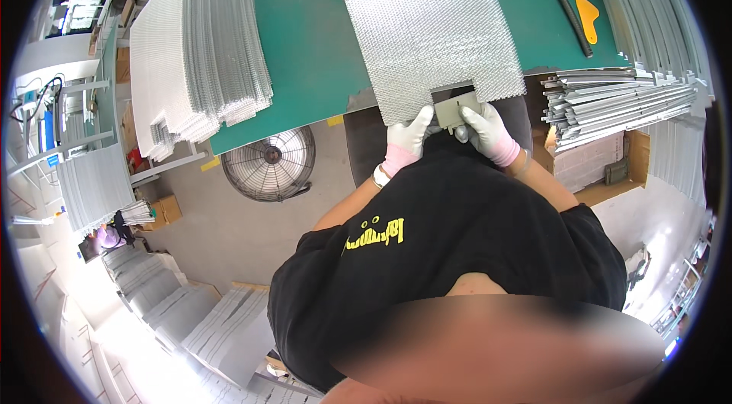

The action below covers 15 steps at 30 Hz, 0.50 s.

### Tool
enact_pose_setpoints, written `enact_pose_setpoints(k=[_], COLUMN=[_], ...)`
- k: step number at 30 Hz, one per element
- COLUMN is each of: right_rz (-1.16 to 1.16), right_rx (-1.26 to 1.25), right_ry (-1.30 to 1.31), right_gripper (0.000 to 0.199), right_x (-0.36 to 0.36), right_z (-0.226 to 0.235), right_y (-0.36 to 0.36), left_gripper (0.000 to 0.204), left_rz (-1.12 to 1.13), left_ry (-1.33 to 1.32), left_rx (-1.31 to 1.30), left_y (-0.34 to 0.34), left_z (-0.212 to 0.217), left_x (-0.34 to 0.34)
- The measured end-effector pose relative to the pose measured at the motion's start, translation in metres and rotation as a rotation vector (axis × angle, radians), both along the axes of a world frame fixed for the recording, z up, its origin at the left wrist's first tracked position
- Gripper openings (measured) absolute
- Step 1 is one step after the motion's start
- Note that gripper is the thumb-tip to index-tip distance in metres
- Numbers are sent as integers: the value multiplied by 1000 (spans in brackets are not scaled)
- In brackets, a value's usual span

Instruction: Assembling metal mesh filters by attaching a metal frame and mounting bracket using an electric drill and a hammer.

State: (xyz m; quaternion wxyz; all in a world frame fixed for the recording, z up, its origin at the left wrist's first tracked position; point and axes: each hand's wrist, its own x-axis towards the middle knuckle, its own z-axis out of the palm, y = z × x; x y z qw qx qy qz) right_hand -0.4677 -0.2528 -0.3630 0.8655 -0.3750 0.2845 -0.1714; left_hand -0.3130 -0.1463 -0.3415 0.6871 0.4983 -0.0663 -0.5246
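A silvery expanded-mesh sheet (427, 19) lies on the green table top (305, 30), its notched near end reaching over the front edge. At that notch, a small grey-beige rectangular plate (451, 113) is between my hands. My left hand (409, 136), in a white glove with a pink cuff, is closed at the plate's left edge, against the mesh corner; its lower fingers are partly hidden. My right hand (486, 132), gloved alike, pinches the plate's right side with the thumb on top.
Tall stacks of mesh sheets (202, 46) stand at the left. To the right are a hammer (564, 11), a yellow scraper (586, 17), long metal strips (621, 107) and an open cardboard box (644, 160). A floor fan (271, 164) stands below the table's left front edge.
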Motion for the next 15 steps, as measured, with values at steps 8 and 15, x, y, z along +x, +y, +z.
enact_pose_setpoints(k=[8,15], right_rz=[-29,-184], right_rx=[-226,-398], right_ry=[111,349], right_gripper=[28,19], right_x=[0,9], right_z=[6,21], right_y=[3,19], left_gripper=[24,25], left_rz=[17,55], left_ry=[-33,4], left_rx=[97,120], left_y=[1,5], left_z=[-4,-11], left_x=[2,0])
